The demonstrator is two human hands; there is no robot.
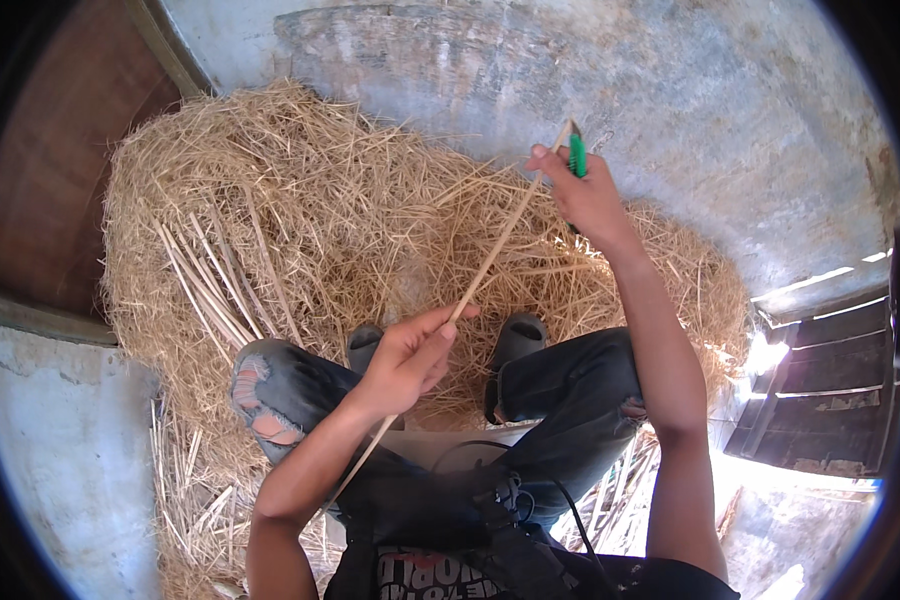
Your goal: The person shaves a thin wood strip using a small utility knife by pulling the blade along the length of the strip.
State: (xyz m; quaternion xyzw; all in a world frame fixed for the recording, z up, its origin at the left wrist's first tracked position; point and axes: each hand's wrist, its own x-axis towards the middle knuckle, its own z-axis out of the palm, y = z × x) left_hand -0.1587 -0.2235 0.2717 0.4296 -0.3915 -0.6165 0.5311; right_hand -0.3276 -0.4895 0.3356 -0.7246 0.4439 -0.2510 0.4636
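Observation:
A long, thin, pale stick (497, 247), like a split bamboo strip, slants from my lap up to the far right. My left hand (407, 357) is closed round its lower half, thumb and fingers pinching it above my left knee. My right hand (585, 195) grips a green-handled knife (577, 156) out near the wall. The short blade lies against the stick's far tip, and the right thumb rests beside the stick there. Part of the knife handle is hidden inside the right fingers.
Loose straw (300, 200) is heaped in front of me and around my feet. Several similar sticks (210, 280) lie on it by my left knee. A bluish-grey wall (690, 90) curves behind the heap. Dark slatted boards (820, 390) stand at the right. A cable (577, 515) hangs across my lap.

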